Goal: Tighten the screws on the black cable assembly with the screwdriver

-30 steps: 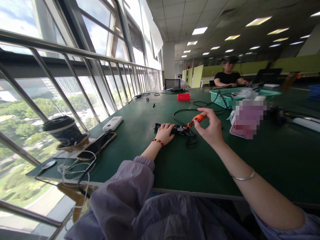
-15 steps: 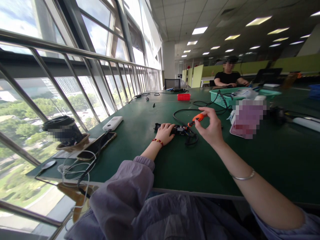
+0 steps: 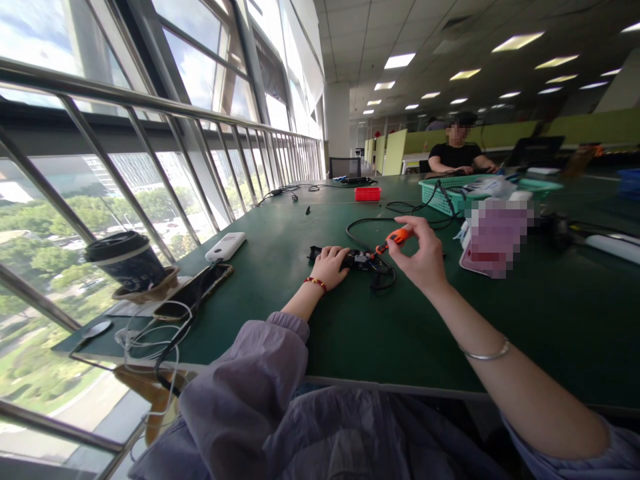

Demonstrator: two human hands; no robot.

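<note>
On the green table lies a dark elongated device (image 3: 361,259) with exposed small parts and a black cable at its right end. My left hand (image 3: 330,265) is closed over its left part and holds it against the table. An orange-handled screwdriver (image 3: 399,236) is pinched between the thumb and fingers of my right hand (image 3: 421,255). It slants down to the left, its tip at the right part of the device. Exactly what the tip touches is too small to make out.
A green basket (image 3: 443,197) with cables and bags stands at the back right, near a pinkish box-like thing (image 3: 495,240). A small red bin (image 3: 367,194) is farther back. Left are a white device (image 3: 226,247), a phone (image 3: 175,309) and a lidded cup (image 3: 127,261). A person sits across the table.
My right hand and the screwdriver have shifted very slightly, with the fingers turned a little on the handle. My left hand and the device stay in place.
</note>
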